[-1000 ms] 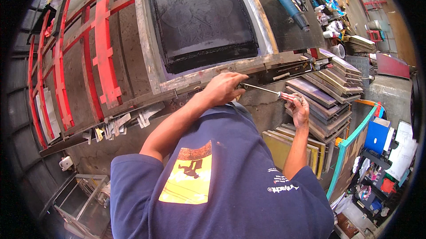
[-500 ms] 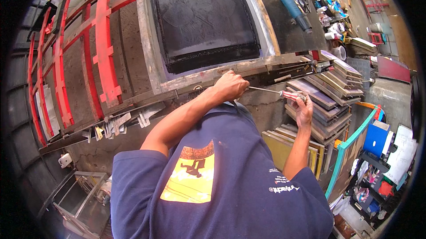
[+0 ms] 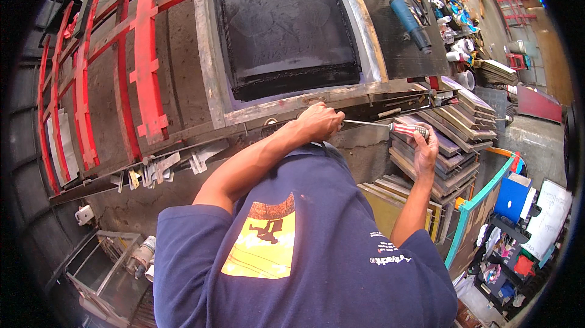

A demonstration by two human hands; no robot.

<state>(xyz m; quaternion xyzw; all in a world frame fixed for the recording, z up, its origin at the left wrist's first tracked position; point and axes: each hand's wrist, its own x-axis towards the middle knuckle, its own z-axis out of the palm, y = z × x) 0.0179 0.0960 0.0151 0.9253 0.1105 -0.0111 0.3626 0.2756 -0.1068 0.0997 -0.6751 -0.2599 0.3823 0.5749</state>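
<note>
In my right hand [image 3: 425,150] is a screwdriver with a red-and-white striped handle [image 3: 407,129]; my fingers close around the handle's dark end. Its thin metal shaft [image 3: 368,123] points left, nearly level, and reaches my left hand [image 3: 321,122]. That hand is closed, back of the hand up, at the near edge of the table, just below the wooden frame [image 3: 274,109]. The shaft's tip and whatever the left fingers grip are hidden. Inside the frame lies a printing screen [image 3: 286,29], coated with black ink and showing a faint design.
Red slatted racks [image 3: 146,54] stand left of the frame. A blue heat gun [image 3: 409,23] with a cable lies on the table's right. Stacked framed screens [image 3: 445,157] stand right of my right hand, beside a turquoise-edged board [image 3: 484,197]. Flat metal pieces [image 3: 161,168] hang at the table's left edge.
The right hand has shifted slightly right, and the screwdriver handle appears turned in its fingers. My left hand stays at the table edge. The whole view has moved a little.
</note>
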